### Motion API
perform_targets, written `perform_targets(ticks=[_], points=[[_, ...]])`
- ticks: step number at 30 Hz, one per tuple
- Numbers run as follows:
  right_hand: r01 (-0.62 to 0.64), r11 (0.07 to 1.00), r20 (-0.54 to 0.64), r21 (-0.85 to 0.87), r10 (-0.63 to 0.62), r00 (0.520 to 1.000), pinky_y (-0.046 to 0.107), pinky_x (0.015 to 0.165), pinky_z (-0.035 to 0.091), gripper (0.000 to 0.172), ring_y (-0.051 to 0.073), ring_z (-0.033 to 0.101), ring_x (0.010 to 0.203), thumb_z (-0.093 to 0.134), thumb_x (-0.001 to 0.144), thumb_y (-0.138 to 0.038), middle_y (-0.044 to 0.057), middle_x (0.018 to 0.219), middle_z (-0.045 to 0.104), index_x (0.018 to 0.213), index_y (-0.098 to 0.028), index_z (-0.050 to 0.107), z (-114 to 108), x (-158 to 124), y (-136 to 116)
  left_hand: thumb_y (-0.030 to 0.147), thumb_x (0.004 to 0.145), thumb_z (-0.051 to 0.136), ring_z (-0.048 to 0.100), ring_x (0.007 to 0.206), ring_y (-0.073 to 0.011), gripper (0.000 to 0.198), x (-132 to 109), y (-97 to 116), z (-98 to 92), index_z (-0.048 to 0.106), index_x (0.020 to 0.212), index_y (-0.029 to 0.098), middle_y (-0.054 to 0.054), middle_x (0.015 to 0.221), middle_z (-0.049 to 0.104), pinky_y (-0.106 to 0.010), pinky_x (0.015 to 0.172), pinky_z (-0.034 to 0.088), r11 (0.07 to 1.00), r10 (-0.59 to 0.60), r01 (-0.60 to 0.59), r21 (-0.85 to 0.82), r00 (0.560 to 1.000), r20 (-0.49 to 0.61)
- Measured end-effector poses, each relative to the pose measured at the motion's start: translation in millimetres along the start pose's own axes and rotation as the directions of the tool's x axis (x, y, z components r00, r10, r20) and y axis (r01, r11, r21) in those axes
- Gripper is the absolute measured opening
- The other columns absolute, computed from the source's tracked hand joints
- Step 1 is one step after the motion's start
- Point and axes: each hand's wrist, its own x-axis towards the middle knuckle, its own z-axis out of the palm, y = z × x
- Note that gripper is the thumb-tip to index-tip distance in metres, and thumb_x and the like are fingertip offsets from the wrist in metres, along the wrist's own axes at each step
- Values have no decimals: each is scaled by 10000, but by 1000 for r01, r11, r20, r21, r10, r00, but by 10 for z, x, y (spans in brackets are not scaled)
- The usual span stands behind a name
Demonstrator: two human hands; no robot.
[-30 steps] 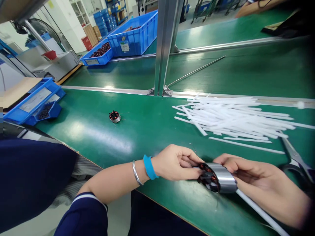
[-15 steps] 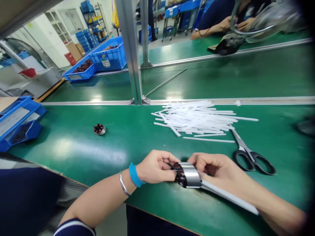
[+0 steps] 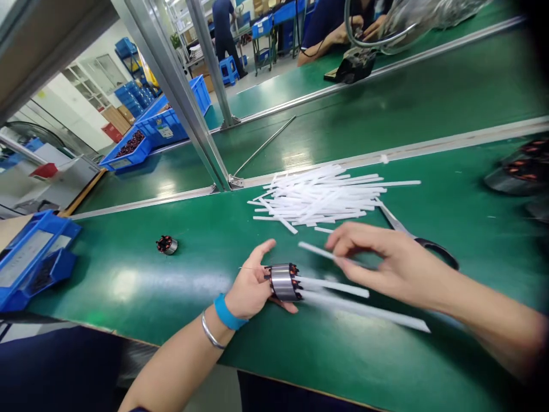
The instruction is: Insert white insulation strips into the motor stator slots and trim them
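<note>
My left hand (image 3: 253, 286) grips a silver motor stator (image 3: 283, 281) with copper windings, held just above the green table. White tubes (image 3: 338, 286) stick out of its right side toward me. My right hand (image 3: 386, 260) hovers to the right of the stator and pinches one thin white tube (image 3: 315, 250) between thumb and fingers. A heap of the same white tubes (image 3: 321, 197) lies on the table beyond both hands.
Scissors (image 3: 422, 243) lie partly hidden behind my right hand. A small stator (image 3: 167, 245) sits alone at left. Blue bins (image 3: 30, 263) stand at the left edge, more stators (image 3: 518, 171) at the right edge. A metal post (image 3: 193, 126) rises behind; other people work at the far table.
My right hand has let go of the stator, lifted away to the right and now pinches a single white tube. My left hand alone holds the stator. The view has tilted upward.
</note>
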Motion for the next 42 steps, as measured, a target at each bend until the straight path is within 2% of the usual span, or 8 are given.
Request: perform_targets(ticks=[2, 5, 7, 9, 15, 22, 29, 42], points=[[-84, 983, 214, 161, 49, 976, 262, 563, 414, 233, 137, 516, 605, 512, 860, -394, 15, 726, 590, 722, -222, 588, -67, -72, -113, 172, 656, 754, 662, 544, -136, 1080, 3, 21, -4, 75, 1488, 284, 22, 785, 694, -275, 503, 584, 1000, 5, -5, 10, 1000, 28], [-142, 973, 366, 184, 67, 928, 252, 521, 373, 231, 132, 485, 565, 520, 851, -388, 5, 664, 568, 720, -221, 612, -155, -106, -213, 179, 648, 752, 655, 539, -134, 791, 23, 23, -1, 421, 1366, 213, -4, 776, 690, -252, 470, 575, 999, 3, -4, 35, 999, 40], [-124, 975, 360, 184, 50, 932, 250, 514, 359, 224, 130, 474, 557, 536, 828, -368, 4, 643, 557, 680, -218, 612, -195, -95, -247, 197, 635, 752, 649, 524, -140, 459, 38, 12, 4, 636, 1073, 125, -43, 774, 693, -239, 438, 560, 998, -21, 20, 52, 999, 34], [-122, 972, 347, 201, 46, 937, 250, 510, 347, 214, 126, 453, 548, 562, 805, -362, 2, 625, 542, 660, -213, 612, -199, -86, -259, 199, 633, 737, 652, 530, -150, 314, 42, 5, 11, 682, 927, 102, -68, 777, 702, -243, 434, 556, 998, -45, 43, 42, 999, 30], [-253, 899, 290, 357, 151, 945, 245, 515, 321, 260, 118, 417, 555, 598, 770, -430, -7, 611, 530, 673, -188, 594, 65, -137, -206, 207, 553, 777, 701, 706, -232, 515, -5, -14, 39, 682, 1054, 127, -86, 852, 718, -375, 615, 608, 993, -97, 105, -57, 987, 125], [-462, 786, 337, 411, 340, 878, 246, 480, 317, 377, 129, 429, 510, 680, 635, -545, 6, 541, 527, 624, -188, 558, 298, -145, -174, 253, 677, 736, 693, 696, -178, 454, -36, -137, 63, 673, 1103, 110, -88, 876, 716, -319, 674, 579, 982, 7, -13, 190, 999, 32], [-230, 920, 208, 318, 169, 963, 286, 581, 433, 434, 176, 563, 658, 609, 761, -592, 84, 838, 627, 584, -196, 602, 356, -151, -155, 119, 704, 642, 654, 650, -108, 358, -50, -127, 61, 690, 1056, 84, -96, 854, 721, -181, 577, 491, 926, 69, -49, 374, 997, -42], [-290, 869, 256, 400, 197, 946, 277, 523, 444, 542, 166, 575, 567, 653, 712, -636, 70, 678, 635, 453, -190, 487, 327, -104, -301, 47, 603, 668, 642, 604, -92, 274, -64, -185, 70, 677, 874, 92, -44, 711, 690, -172, 568, 492, 977, 62, -62, 204, 998, 7]])
